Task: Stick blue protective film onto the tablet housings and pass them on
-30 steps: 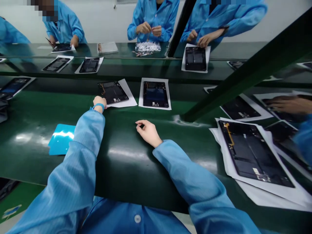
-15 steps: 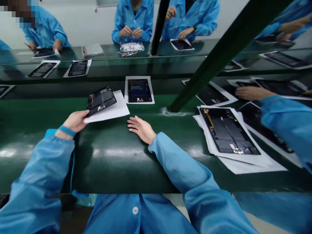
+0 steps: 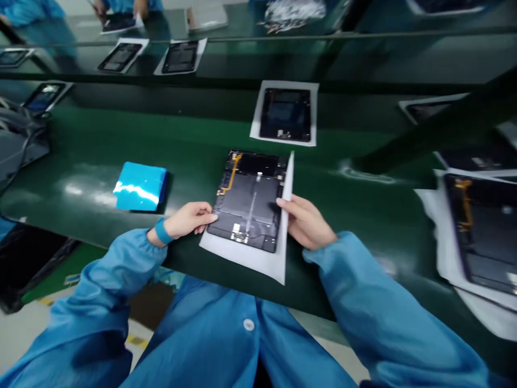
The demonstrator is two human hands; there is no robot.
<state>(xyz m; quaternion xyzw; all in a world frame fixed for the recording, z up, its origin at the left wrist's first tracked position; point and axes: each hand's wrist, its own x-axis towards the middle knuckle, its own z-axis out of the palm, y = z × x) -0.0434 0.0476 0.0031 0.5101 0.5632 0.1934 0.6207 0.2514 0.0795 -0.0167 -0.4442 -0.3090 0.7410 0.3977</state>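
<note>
Between my hands is an opened tablet (image 3: 252, 202), its dark inner side facing up with an orange flex cable along the left. Under it lies a white sheet (image 3: 246, 258), which sticks out at the front and right. My left hand (image 3: 188, 218) pinches the tablet's lower left edge, thumb on top. My right hand (image 3: 305, 218) grips the right edge of the tablet together with the sheet. A shiny blue packet (image 3: 141, 186) lies on the green bench left of my left hand.
Another opened tablet (image 3: 285, 114) on white paper lies just beyond. At right, a tablet (image 3: 484, 231) rests on stacked sheets. A dark green post (image 3: 436, 124) slants up from the bench (image 3: 81, 151). Grey equipment (image 3: 20, 134) stands at the left edge; co-workers' hands (image 3: 139, 8) show across.
The tablet and sheet have come closer to me and now lie nearly flat. My right hand has closed on their right edge. My view has turned left and down, showing the blue packet.
</note>
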